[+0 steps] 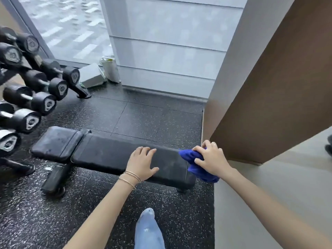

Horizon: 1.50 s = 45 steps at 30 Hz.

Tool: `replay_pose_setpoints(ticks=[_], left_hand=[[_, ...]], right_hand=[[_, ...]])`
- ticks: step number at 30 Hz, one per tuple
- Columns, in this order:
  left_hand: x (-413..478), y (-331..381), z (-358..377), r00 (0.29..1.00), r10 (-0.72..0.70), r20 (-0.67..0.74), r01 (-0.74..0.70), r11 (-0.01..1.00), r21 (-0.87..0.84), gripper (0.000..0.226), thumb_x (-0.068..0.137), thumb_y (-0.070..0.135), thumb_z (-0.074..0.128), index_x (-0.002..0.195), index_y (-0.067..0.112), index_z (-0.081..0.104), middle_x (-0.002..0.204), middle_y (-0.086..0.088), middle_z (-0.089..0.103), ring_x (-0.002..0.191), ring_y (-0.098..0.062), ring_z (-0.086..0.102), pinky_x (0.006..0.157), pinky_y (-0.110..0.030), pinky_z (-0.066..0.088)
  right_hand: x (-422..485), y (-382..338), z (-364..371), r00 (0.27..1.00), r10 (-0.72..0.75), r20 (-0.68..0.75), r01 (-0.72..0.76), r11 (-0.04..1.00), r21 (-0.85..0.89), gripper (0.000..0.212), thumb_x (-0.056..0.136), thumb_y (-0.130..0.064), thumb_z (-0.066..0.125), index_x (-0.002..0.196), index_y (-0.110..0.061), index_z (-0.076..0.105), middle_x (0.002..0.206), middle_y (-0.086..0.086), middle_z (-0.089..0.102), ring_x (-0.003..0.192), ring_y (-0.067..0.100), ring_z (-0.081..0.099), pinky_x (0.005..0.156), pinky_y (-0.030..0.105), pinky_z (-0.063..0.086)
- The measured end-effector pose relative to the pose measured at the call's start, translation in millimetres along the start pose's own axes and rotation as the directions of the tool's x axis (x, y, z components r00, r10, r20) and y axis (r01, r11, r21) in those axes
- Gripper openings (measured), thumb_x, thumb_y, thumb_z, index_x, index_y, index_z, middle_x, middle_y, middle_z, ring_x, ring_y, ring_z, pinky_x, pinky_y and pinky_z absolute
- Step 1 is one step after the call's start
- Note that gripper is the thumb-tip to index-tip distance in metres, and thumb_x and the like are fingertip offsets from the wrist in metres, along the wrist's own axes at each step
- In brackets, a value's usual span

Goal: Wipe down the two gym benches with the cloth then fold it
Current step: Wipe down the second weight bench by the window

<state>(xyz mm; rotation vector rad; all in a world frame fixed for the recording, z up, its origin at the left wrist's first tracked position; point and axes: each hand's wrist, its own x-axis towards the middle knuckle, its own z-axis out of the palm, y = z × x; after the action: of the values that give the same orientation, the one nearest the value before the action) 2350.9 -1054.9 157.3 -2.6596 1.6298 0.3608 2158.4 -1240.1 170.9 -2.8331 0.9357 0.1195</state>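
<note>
A black padded gym bench [107, 153] lies across the speckled floor, its short seat pad [55, 142] at the left and its long pad to the right. My left hand [141, 163] rests flat on the long pad, fingers spread, holding nothing. My right hand [210, 159] is at the bench's right end, closed on a bunched blue cloth [195, 167] that hangs over that end. Only one bench is in view.
A dumbbell rack [30, 87] fills the left side, close to the bench's seat end. A brown wall panel [269, 87] stands right beside the bench's right end. White packets [100, 72] lie by the window. My blue-trousered knee [148, 229] is below the bench.
</note>
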Motion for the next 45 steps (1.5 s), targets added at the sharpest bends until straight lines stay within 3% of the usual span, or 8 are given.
replay_pose_setpoints(ticks=[9,17,26,30,35,40,43,45], left_hand=[[115.0,-61.9,54.5,0.968,0.172,0.182,-0.172,0.985,-0.014,0.075,0.082,0.052,0.055,0.144,0.02,0.028,0.147,-0.006,0.034,0.137,-0.027,0.027,0.114,-0.038,0.026],[193.5,-81.4,137.6,0.909,0.284,0.307,-0.288,0.957,-0.031,0.074,0.083,0.046,0.059,0.144,0.019,0.027,0.149,-0.008,0.031,0.138,-0.028,0.027,0.112,-0.039,0.026],[258.8,-74.5,301.0,0.868,0.257,0.424,-0.296,0.955,0.027,0.098,0.078,0.053,0.064,0.149,0.02,0.006,0.16,-0.004,0.0,0.147,-0.027,0.003,0.118,-0.047,0.011],[273.2,-72.7,348.0,0.887,0.234,0.398,-0.266,0.964,0.026,0.109,0.072,0.057,0.068,0.15,0.018,0.003,0.16,-0.004,-0.002,0.147,-0.028,0.0,0.118,-0.049,0.01],[290.1,-75.9,367.6,0.928,0.203,0.314,-0.203,0.979,-0.033,0.109,0.07,0.052,0.073,0.15,0.017,0.008,0.16,-0.005,0.001,0.147,-0.026,0.001,0.117,-0.05,0.01],[314.5,-74.5,367.6,0.93,0.165,0.327,-0.169,0.986,-0.018,0.115,0.067,0.051,0.076,0.15,0.015,0.006,0.159,-0.004,0.003,0.147,-0.027,0.001,0.117,-0.052,0.01],[327.3,-67.3,365.5,0.869,0.163,0.468,-0.209,0.977,0.048,0.13,0.059,0.057,0.079,0.15,0.015,-0.004,0.16,-0.003,-0.003,0.147,-0.027,-0.003,0.116,-0.056,0.012],[328.9,-63.1,364.7,0.835,0.145,0.531,-0.239,0.964,0.113,0.138,0.054,0.056,0.082,0.149,0.014,-0.009,0.159,-0.003,-0.008,0.147,-0.028,-0.005,0.114,-0.058,0.015]], right_hand=[[75.0,-23.3,79.2,0.947,0.263,0.185,-0.29,0.947,0.139,0.032,0.082,-0.037,0.056,0.114,-0.032,0.055,0.106,0.001,0.043,0.099,0.024,0.04,0.081,0.037,0.039],[129.2,-12.6,181.3,0.895,0.35,0.278,-0.397,0.908,0.135,0.035,0.082,-0.036,0.059,0.116,-0.029,0.055,0.109,0.004,0.042,0.101,0.026,0.039,0.086,0.042,0.043],[197.1,15.9,340.8,0.9,0.388,0.199,-0.39,0.92,-0.027,0.037,0.088,-0.032,0.054,0.124,-0.029,0.049,0.126,0.008,0.041,0.11,0.031,0.038,0.085,0.044,0.038],[210.1,25.5,398.2,0.853,0.45,0.264,-0.458,0.888,-0.038,0.051,0.087,-0.05,0.053,0.135,-0.036,0.039,0.144,0.004,0.031,0.125,0.035,0.028,0.095,0.052,0.032],[161.9,4.9,429.1,0.872,0.474,0.125,-0.483,0.874,0.052,0.053,0.064,-0.041,0.075,0.114,-0.03,0.061,0.13,0.007,0.052,0.115,0.039,0.046,0.084,0.05,0.041],[120.9,8.4,436.2,0.953,0.292,0.077,-0.287,0.955,-0.069,0.062,0.042,-0.04,0.088,0.101,-0.032,0.07,0.109,0.009,0.067,0.097,0.039,0.061,0.072,0.044,0.049],[163.2,16.5,430.0,0.934,0.354,0.036,-0.348,0.93,-0.117,0.058,0.044,-0.041,0.086,0.1,-0.034,0.07,0.11,0.005,0.067,0.092,0.036,0.062,0.072,0.042,0.049],[205.7,24.7,425.0,0.893,0.447,0.061,-0.44,0.892,-0.102,0.052,0.061,-0.039,0.078,0.111,-0.034,0.063,0.122,0.004,0.059,0.103,0.036,0.055,0.08,0.045,0.044]])
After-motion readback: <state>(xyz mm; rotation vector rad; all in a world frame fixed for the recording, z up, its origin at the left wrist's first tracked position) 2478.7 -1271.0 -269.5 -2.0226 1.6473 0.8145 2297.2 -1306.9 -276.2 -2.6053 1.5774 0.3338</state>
